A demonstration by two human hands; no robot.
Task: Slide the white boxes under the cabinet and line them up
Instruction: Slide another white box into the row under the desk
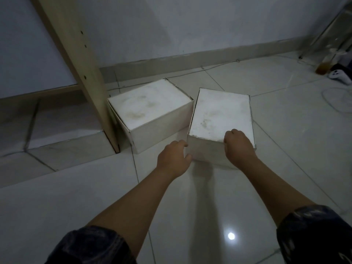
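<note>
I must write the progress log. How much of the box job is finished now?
Done: nothing fully; the left box only touches the cabinet panel. In hand: left hand and right hand press the right box, which sits skewed. Left: slide both under and align them.

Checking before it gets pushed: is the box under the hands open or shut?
Shut. The right box has its lid lying flat across the top, with no flap raised.
</note>
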